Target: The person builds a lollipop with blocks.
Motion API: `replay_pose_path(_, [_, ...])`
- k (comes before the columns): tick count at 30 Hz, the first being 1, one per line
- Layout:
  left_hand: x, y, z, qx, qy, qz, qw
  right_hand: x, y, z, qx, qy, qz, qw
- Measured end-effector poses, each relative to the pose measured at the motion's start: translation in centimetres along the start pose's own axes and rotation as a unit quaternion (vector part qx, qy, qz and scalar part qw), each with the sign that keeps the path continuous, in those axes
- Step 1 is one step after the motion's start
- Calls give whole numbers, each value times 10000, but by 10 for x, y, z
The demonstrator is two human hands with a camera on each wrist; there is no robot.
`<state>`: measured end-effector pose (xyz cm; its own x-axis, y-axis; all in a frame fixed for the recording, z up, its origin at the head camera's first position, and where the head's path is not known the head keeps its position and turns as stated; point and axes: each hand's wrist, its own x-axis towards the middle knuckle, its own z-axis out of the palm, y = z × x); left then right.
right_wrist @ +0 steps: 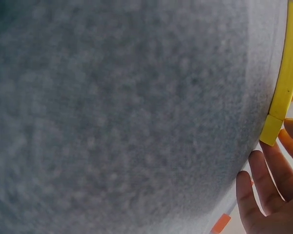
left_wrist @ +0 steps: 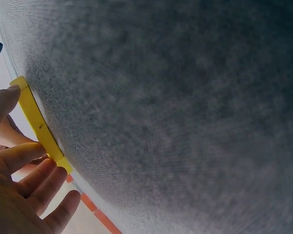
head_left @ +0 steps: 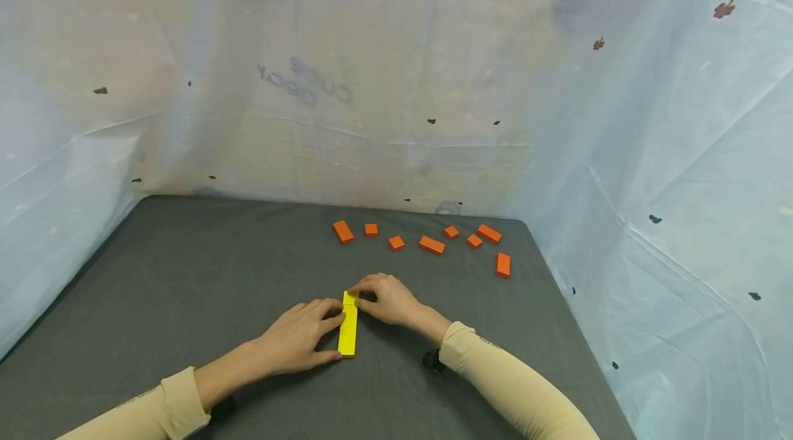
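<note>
Left hand (head_left: 296,335), spread, touches long yellow block (head_left: 348,335), perhaps steadying it | right hand (head_left: 393,300) pinches small yellow block (head_left: 350,299), likely aligning | orange blocks (head_left: 431,245) beyond both hands

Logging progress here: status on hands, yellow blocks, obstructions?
Left hand holding long yellow block; right hand gripping small yellow block at far end. Both lined up end to end. Orange blocks lie beyond, none in the way.

The cream sleeves (head_left: 517,379) bear small dark markings (head_left: 488,342).
</note>
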<state>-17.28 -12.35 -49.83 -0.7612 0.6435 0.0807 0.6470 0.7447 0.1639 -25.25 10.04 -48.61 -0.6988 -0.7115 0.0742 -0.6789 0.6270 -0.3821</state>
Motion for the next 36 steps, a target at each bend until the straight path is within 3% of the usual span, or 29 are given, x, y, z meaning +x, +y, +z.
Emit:
replay_pose_path(11, [1,-1,2,-2,67,5,10000,-2,0,0,-22,27,2,10000])
replay_pose_path(17, [2,-4,2,-58,177,-40,9998,-4,4,-5,382,200,75,9990])
replay_pose_path(24, [7,-3,-3,-104,167,-105,9998,-8,30,-28,749,842,621,9917])
replay_pose_path(30, [10,-1,-2,-47,-150,33,9999,-14,68,-50,871,1685,1285,9734])
replay_pose_path(36, [11,-1,-1,-123,-484,248,9984,-24,103,-63,653,1953,2013,9577])
